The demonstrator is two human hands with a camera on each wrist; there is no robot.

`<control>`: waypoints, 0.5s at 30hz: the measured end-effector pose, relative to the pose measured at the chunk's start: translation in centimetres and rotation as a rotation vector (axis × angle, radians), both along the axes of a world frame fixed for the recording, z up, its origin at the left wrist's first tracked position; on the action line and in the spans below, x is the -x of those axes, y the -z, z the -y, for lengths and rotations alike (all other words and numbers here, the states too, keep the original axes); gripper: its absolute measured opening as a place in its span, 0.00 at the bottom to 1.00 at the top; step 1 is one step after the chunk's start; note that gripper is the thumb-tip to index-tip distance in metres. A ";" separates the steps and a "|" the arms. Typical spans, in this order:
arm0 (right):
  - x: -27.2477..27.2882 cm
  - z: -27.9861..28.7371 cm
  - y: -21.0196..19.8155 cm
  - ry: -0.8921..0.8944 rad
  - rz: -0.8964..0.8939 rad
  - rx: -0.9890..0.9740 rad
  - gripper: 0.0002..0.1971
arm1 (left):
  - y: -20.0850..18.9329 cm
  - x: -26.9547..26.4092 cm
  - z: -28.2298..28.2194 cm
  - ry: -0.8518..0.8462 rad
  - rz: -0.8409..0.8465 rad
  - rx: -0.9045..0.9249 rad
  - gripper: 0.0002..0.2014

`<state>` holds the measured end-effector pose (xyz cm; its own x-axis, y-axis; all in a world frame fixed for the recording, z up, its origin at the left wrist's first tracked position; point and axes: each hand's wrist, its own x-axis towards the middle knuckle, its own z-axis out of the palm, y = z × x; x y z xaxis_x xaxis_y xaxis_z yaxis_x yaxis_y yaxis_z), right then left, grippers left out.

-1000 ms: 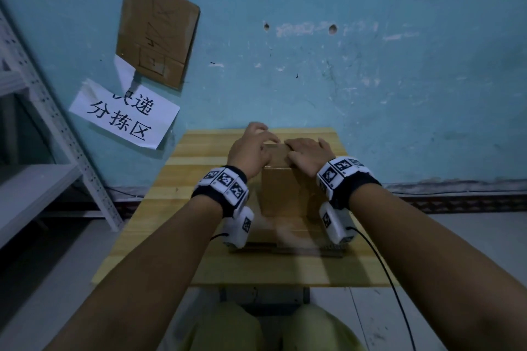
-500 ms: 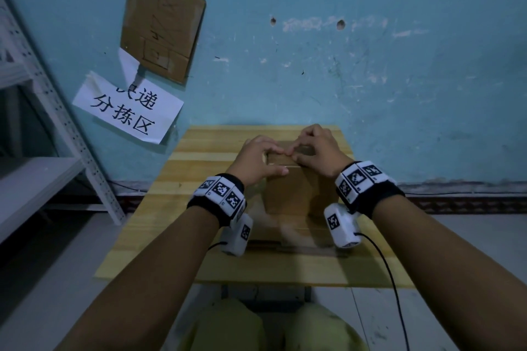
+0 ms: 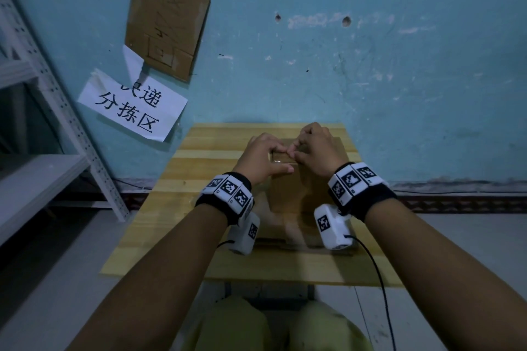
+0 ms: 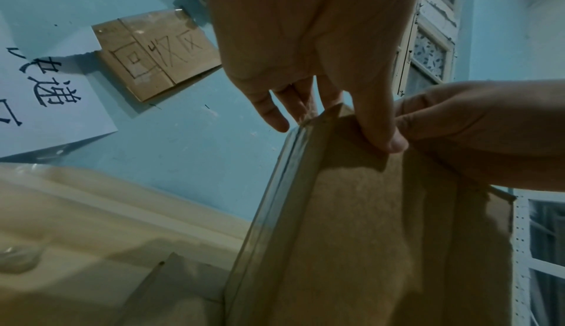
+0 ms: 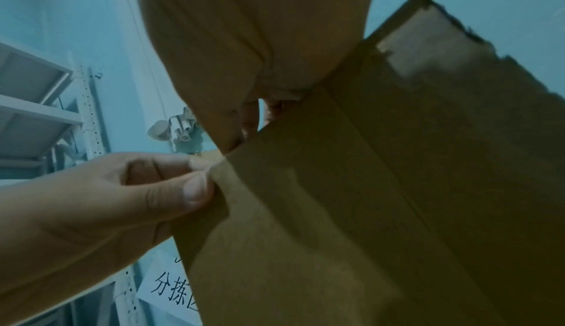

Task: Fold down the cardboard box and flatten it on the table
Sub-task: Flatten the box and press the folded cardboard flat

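A brown cardboard box (image 3: pixel 293 194) stands upright on the wooden table (image 3: pixel 199 179), its near face towards me. My left hand (image 3: pixel 263 155) pinches the box's top edge: the thumb (image 4: pixel 382 128) lies on the near face and the fingers reach behind it. In the right wrist view that same left hand (image 5: pixel 171 186) pinches the edge between thumb and forefinger. My right hand (image 3: pixel 312 151) grips the top edge just to the right, fingers curled over it, and nearly touches the left. A flat cardboard flap (image 4: pixel 171 290) lies on the table at the box's foot.
The table is small and stands against a blue wall. A white paper sign (image 3: pixel 134 105) and a cardboard sign (image 3: pixel 168 23) hang on the wall at left. Grey metal shelving (image 3: pixel 42 174) stands left of the table. A cable (image 3: pixel 376 279) hangs from my right wrist.
A second ago both hands lay over the box's top. They have since drawn together at the middle of its upper edge and pinch it there. The box stands where it was.
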<state>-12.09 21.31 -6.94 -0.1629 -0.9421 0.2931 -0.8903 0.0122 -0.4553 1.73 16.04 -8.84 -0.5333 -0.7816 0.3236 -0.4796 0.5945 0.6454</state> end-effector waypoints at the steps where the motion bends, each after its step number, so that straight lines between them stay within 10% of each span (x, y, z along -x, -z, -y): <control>1: 0.0 0.0 0.1 0.001 0.013 0.007 0.06 | 0.0 0.0 0.0 0.001 0.001 0.000 0.23; 15: -0.2 0.1 -0.2 0.027 -0.048 -0.006 0.06 | 0.4 0.1 0.2 0.002 0.011 0.019 0.22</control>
<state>-11.93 21.18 -6.72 -0.1741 -0.9392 0.2958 -0.9105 0.0391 -0.4117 1.60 15.83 -9.23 -0.5382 -0.7746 0.3320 -0.4860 0.6071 0.6287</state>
